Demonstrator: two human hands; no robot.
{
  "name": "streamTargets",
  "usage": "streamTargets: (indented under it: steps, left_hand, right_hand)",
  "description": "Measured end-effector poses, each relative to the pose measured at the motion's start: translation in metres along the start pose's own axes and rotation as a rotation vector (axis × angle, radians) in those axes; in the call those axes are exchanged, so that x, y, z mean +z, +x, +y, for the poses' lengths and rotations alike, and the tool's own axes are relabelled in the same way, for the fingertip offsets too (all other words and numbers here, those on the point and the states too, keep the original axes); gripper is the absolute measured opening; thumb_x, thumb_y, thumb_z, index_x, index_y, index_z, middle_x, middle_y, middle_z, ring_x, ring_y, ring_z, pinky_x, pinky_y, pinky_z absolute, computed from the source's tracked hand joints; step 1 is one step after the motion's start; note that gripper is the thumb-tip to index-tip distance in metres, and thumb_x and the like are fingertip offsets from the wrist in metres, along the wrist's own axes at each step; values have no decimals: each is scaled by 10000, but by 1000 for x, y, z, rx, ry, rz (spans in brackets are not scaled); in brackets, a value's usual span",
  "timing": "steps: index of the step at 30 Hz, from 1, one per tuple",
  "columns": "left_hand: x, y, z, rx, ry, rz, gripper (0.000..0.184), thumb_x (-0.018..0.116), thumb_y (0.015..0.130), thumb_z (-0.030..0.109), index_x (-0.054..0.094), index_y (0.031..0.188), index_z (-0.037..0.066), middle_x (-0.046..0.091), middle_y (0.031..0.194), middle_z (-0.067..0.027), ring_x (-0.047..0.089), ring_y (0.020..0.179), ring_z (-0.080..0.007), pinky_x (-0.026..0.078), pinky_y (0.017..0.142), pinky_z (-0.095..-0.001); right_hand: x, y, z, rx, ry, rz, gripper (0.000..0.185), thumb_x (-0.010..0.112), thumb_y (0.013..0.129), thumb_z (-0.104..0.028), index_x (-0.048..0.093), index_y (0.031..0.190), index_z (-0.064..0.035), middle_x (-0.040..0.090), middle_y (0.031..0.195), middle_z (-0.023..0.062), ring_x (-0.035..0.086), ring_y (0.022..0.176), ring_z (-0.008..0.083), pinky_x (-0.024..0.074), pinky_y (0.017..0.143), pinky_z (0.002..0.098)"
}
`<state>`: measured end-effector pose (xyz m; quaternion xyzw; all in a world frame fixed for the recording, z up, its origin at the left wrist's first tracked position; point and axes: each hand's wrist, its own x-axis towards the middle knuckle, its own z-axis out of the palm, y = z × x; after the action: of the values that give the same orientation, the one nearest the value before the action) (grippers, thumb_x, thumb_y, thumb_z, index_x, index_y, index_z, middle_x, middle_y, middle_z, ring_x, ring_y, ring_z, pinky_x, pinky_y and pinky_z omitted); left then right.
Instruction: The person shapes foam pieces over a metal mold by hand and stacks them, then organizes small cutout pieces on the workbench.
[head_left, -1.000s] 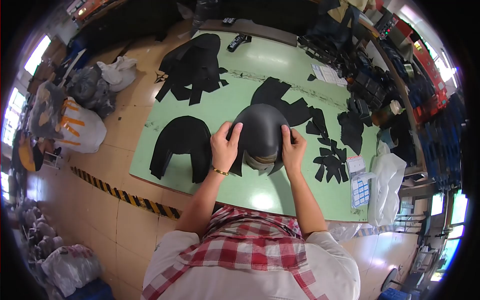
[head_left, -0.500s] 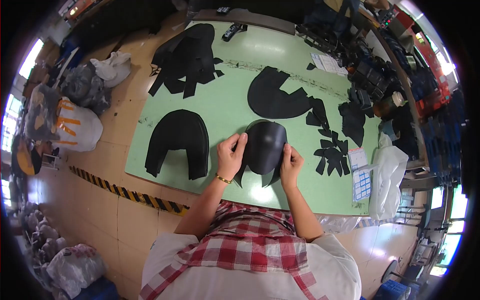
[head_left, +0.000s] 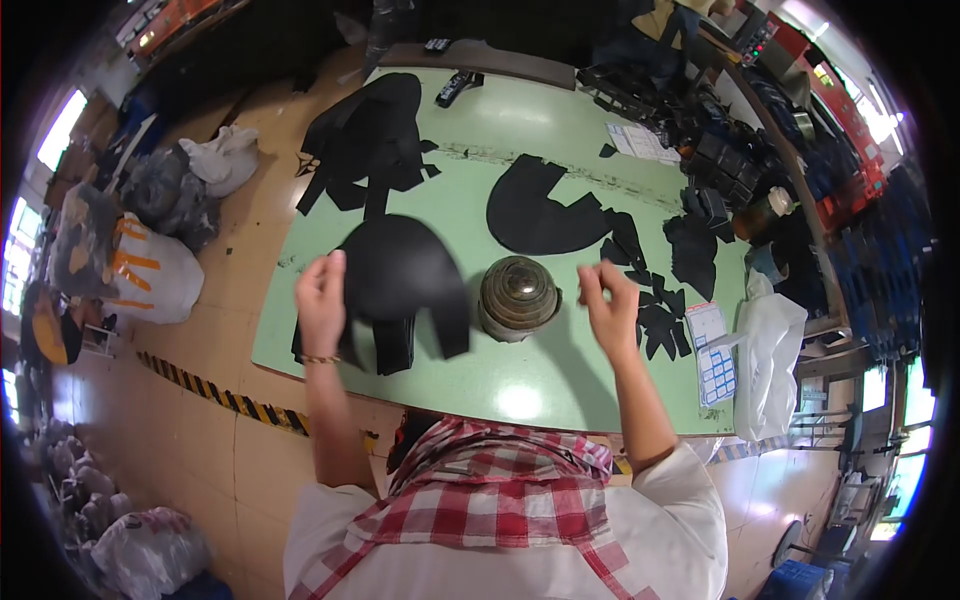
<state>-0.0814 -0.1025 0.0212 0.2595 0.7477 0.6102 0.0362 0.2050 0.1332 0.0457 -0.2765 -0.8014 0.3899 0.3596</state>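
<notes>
My left hand (head_left: 322, 305) is closed on the left edge of a black U-shaped piece (head_left: 405, 270) of thin sheet material. This piece hangs over a stack of similar U-shaped pieces (head_left: 393, 345), hiding most of it. Between my hands, a dark ribbed dome-shaped form (head_left: 520, 298) stands upright on the green table. My right hand (head_left: 612, 300) is raised to the right of the dome, apart from it. Its fingers are curled in, with nothing visible in them.
A larger pile of black pieces (head_left: 370, 140) lies at the back left of the table (head_left: 470, 390). Another curved stack (head_left: 540, 210) is behind the dome, and small black scraps (head_left: 660, 325) lie to the right. A calendar-like card (head_left: 712, 355) and white plastic bag (head_left: 772, 350) are at the right edge.
The black U-shaped piece has come off the dome, which now shows. My left hand has carried it left over the stack. My right hand has let go and moved slightly right.
</notes>
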Motion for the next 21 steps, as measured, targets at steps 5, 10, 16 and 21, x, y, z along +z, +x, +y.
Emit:
streamTargets:
  steps: [5, 10, 16, 21]
  left_hand:
    - [-46, 42, -115, 42, 576, -17, 399, 594, 957, 374, 544, 754, 34, 489, 584, -67, 459, 552, -205, 389, 553, -362]
    - [-47, 28, -122, 129, 823, 179, 362, 578, 954, 394, 582, 1082, 55, 625, 883, -121, 596, 857, -300, 461, 759, -407]
    - [-13, 16, -87, 241, 450, 154, 315, 607, 952, 245, 556, 1169, 21, 615, 998, -132, 583, 948, -271, 458, 864, -390]
    - [37, 9, -45, 114, 65, -127, 279, 563, 984, 191, 575, 1195, 9, 639, 1159, -144, 612, 1093, -263, 454, 969, -353]
  right_hand:
    - [15, 59, 118, -378, -614, -134, 342, 720, 834, -204, 611, 1106, -26, 646, 1057, 118, 609, 1034, 251, 484, 841, 379]
    - [40, 56, 165, -653, -1019, -281, 492, 622, 837, -167, 530, 1288, 7, 557, 1335, 170, 533, 1239, 297, 426, 1025, 410]
    - [39, 59, 177, -650, -976, -278, 371, 564, 834, -113, 588, 1189, -8, 633, 1205, 168, 622, 1079, 288, 487, 893, 400]
    - [23, 101, 64, -457, -425, 100, 195, 583, 907, -103, 632, 1082, -32, 660, 934, 194, 657, 828, 334, 502, 686, 378]
